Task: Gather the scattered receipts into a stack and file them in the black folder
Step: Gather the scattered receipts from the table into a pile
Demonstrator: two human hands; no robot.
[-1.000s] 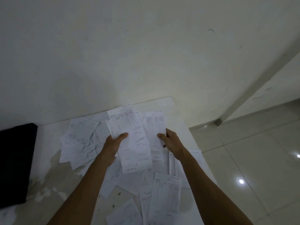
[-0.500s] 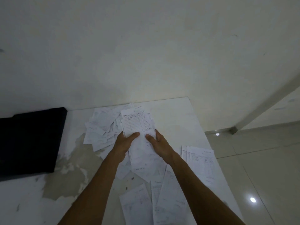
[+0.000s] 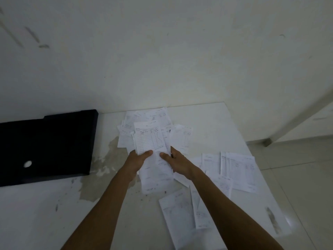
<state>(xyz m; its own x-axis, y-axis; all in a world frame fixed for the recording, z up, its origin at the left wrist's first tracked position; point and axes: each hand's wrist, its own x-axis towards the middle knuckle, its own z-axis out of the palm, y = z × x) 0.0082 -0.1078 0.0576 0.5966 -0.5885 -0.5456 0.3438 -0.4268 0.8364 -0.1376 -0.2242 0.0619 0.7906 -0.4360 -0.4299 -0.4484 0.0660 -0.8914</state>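
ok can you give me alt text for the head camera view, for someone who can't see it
Seen from above, a person's left hand and right hand hold a small stack of receipts over a white table. More loose receipts lie scattered around and to the right, and a closed black folder rests on the table's left side against a pale wall.

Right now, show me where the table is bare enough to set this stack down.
Bare: near-left table, below the black folder, and the far-right corner. Crowded: loose receipts right of the stack and behind it.
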